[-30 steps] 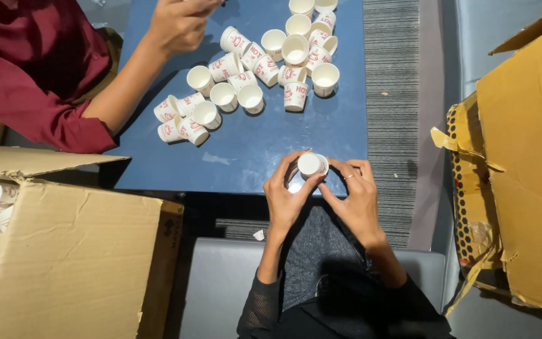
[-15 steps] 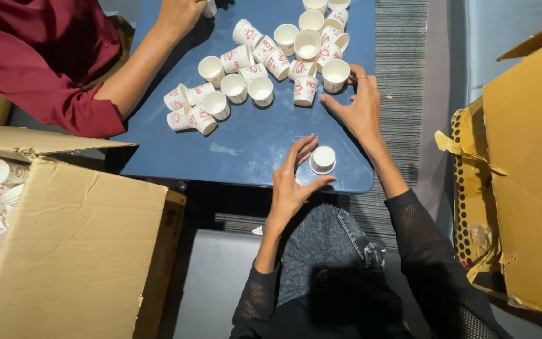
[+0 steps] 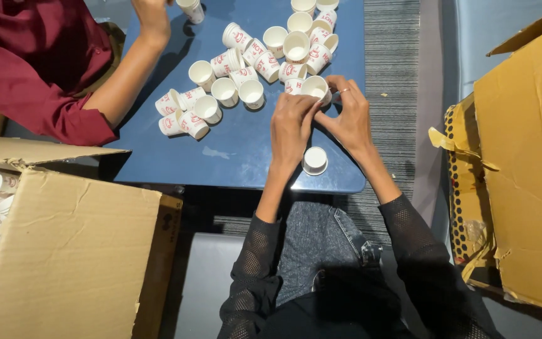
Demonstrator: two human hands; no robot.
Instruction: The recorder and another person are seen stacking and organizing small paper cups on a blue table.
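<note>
A paper cup is pinched between both hands, left hand and right hand, fingertips closed on its rim, apparently to separate it. At six o'clock a lone cup stands on the blue tabletop; at ten o'clock loose cups are scattered within reach.

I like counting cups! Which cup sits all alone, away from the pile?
The small white cup near the table's front edge, just below the person's hands.

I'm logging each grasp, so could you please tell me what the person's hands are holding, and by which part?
Both the left hand and right hand hold one small white paper cup, fingers pinching its rim and upper wall from opposite sides, above the blue table.
</note>
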